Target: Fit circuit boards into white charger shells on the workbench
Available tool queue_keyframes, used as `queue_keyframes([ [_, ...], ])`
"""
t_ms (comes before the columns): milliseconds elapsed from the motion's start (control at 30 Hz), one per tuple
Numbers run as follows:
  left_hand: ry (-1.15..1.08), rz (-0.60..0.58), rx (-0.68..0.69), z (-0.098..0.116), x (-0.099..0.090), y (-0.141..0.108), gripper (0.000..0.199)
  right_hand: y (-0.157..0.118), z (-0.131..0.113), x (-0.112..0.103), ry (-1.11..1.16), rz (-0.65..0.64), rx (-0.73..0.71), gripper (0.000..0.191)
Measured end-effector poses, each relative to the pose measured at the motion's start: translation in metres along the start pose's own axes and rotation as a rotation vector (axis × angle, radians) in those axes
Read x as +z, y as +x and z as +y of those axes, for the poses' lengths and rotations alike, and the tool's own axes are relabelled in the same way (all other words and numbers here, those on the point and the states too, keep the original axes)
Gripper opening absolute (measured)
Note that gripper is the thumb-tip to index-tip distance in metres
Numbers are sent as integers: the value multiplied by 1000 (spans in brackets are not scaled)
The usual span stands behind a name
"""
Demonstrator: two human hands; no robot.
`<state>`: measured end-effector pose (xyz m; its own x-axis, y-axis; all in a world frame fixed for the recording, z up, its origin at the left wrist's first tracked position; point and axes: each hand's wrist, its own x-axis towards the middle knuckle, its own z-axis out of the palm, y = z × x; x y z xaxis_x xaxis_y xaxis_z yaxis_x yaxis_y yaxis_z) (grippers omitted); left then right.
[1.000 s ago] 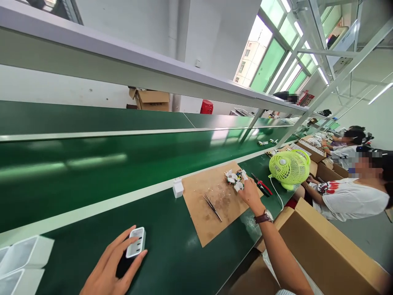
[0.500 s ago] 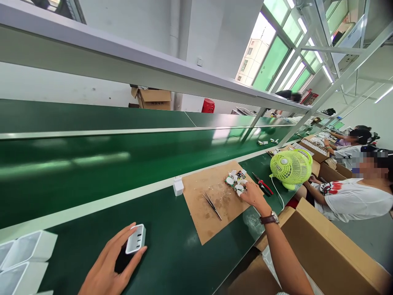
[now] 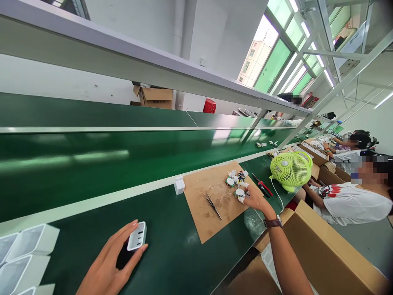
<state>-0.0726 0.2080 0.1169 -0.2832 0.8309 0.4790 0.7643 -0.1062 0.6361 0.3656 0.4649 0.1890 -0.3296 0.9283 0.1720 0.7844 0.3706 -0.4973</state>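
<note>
White plastic case [image 3: 136, 236] is in the left hand [image 3: 107, 256], clamped between thumb and fingers, just over the green bench or touching it, can't tell which. Right hand [image 3: 257, 200] is well apart from it, over on the brown sheet [image 3: 196, 213], thumb and finger in white covers, set around a small circuit board [image 3: 240, 192]. Can't tell if they've really pinched it or are only touching.

For handling that board well, imo: take it by the edges and go easy on the pale round bit on top. There are more boards [image 3: 231, 180] right beside it, so I'd ease it out sideways first, in case wires or parts snag. A straight lift could drag the neighbours along. Left hand's grip looks sensible to me, light and off the slots. Squeezing harder would probably just make the case skid.

As for how the case points: slotted face up, roughly at the camera, with its long axis running from the thumb end away across the bench, leaning a bit right. The slots line up along that same axis.

Tweezers [image 3: 213, 206] lie on the sheet, pliers [image 3: 262, 185] with red on the handles just past the right hand, white block [image 3: 179, 185] by the sheet's left corner.
</note>
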Motion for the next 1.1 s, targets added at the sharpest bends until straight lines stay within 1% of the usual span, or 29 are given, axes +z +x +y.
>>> queue_keyframes([
  [67,23,34,14,0,1,3,52,-7,-16,-4,54,-57,-32,59],
  [133,77,101,48,4,-1,7,50,-15,-41,-3,114,-132,-100,68],
  [200,134,201,122,12,-6,11,49,-21,-74,5,137,-183,-199,72],
  [300,171,308,225,25,-14,14,53,-24,-127,26,124,-247,-382,74],
  [367,146,320,273,31,-17,13,55,-24,-158,42,137,-288,-534,75],
  [400,114,306,296,33,-16,11,55,-24,-170,50,149,-301,-609,76],
  [467,11,247,322,35,-14,6,57,-25,-190,62,164,-311,-718,77],
  [500,-56,202,310,36,-11,3,57,-26,-198,68,169,-317,-749,75],
  [533,-135,151,272,38,-9,1,56,-27,-204,72,173,-323,-769,74],
  [567,-225,94,206,39,-6,-2,55,-29,-209,76,182,-326,-787,72],
  [700,-649,-196,-182,48,3,-8,53,-38,-223,89,243,-323,-832,71],
  [767,-831,-305,-327,53,5,-8,58,-42,-227,95,245,-328,-834,65],
  [833,-935,-325,-425,57,6,-7,63,-44,-230,100,232,-334,-839,51],
  [900,-973,-295,-486,60,7,-6,64,-45,-233,104,226,-323,-853,37],
  [967,-988,-269,-519,60,8,-3,61,-46,-235,107,226,-306,-856,32],
  [1033,-1005,-250,-545,58,8,-1,59,-48,-235,108,231,-302,-840,39],
  [1100,-1018,-245,-575,56,8,0,61,-49,-232,107,240,-331,-813,58],
])
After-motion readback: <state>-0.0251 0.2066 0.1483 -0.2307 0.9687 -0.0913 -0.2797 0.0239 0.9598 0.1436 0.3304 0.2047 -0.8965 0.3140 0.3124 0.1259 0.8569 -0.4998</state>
